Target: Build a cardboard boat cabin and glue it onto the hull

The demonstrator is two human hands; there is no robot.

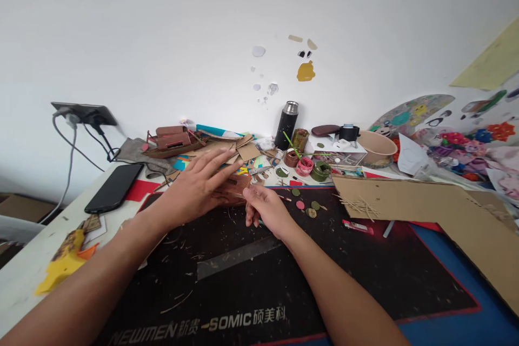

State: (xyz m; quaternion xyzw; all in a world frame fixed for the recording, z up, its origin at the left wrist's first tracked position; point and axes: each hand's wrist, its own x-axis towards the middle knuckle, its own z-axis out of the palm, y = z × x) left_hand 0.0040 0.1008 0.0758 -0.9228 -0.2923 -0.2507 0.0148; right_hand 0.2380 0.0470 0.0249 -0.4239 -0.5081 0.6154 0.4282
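On the desk (30,275), a black mat (324,270) is lying below both hands. The left hand (197,186) is spreading wide open over a reddish-brown piece (235,186) near the mat's far edge; the right hand (270,210) is curling half closed at its right end, any hold unclear.

Reddish-brown piece (235,188), partly covered, at the centre of the frame.
Its glossy surface shows darker patches; it lies near the black mat's (243,297) far edge, below cardboard scraps (248,152). The spread left hand (192,189) hides its left part; the curled right hand (270,210) is at its right end, contact unclear.
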